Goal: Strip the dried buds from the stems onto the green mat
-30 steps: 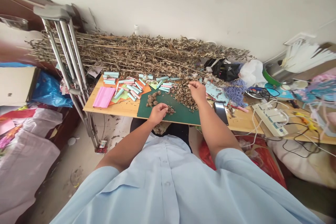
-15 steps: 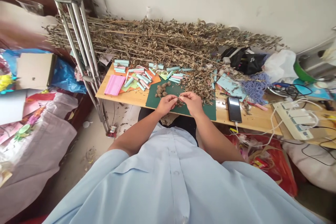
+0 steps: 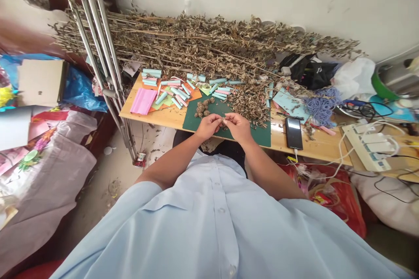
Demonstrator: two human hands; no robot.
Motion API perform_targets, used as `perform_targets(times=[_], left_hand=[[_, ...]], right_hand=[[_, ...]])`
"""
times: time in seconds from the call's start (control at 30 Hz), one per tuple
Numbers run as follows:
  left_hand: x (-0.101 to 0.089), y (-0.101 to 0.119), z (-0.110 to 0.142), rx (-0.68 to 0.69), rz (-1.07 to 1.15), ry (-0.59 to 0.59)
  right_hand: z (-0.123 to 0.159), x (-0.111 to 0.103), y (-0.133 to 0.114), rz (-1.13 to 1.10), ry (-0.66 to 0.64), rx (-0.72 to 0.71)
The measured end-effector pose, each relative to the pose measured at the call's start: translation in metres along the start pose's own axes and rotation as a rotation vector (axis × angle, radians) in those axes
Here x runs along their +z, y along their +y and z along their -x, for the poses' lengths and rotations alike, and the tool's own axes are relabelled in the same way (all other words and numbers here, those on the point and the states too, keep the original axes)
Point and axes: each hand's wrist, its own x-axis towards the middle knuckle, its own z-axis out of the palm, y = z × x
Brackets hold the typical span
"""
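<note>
Over the front of a green cutting mat (image 3: 262,137), my left hand (image 3: 209,126) and my right hand (image 3: 237,127) meet with their fingertips pinched together. Between them is a small bit of dried leaf (image 3: 223,120), partly hidden by the fingers. Just behind my left hand sits a cluster of brown balls of rolled dried leaves (image 3: 203,108). A heap of loose dried leaves (image 3: 250,102) covers the mat's right side, beyond my right hand. Rolled blue and pink paper tubes (image 3: 221,92) lie along the mat's back edge.
Bundles of dried stalks (image 3: 196,39) run along the wall. Pink paper (image 3: 143,101) lies on the table's left end. To the right are a phone (image 3: 294,133) on a cable, purple cord (image 3: 324,107) and a power strip (image 3: 366,146). Metal crutches (image 3: 94,43) stand at the left.
My fingertips have drawn closer together around the bit of dried leaf, with the right fingers curled more downward. The camera view has shifted slightly.
</note>
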Motion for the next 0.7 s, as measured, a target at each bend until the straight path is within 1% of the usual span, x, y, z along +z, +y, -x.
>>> perform_targets(times=[0.2,0.33,0.4,0.5,0.7], left_hand=[[0.0001,0.0001,-0.0001,0.004,-0.006,-0.005],[0.0007,0.0018,0.0009,-0.006,-0.003,-0.003],[0.0013,0.0033,0.0014,-0.011,0.002,0.004],[0.0021,0.0055,0.0017,-0.020,0.010,0.015],[0.0020,0.0051,0.0005,-0.025,0.012,0.001]], right_hand=[[0.0009,0.0045,0.0049,-0.190,0.031,0.093],[0.0011,0.0066,0.0067,-0.222,0.075,0.144],[0.0011,0.0065,0.0071,-0.218,0.092,0.149],[0.0010,0.0054,0.0074,-0.195,0.082,0.133],[0.0014,0.0042,0.0064,-0.218,0.100,0.116]])
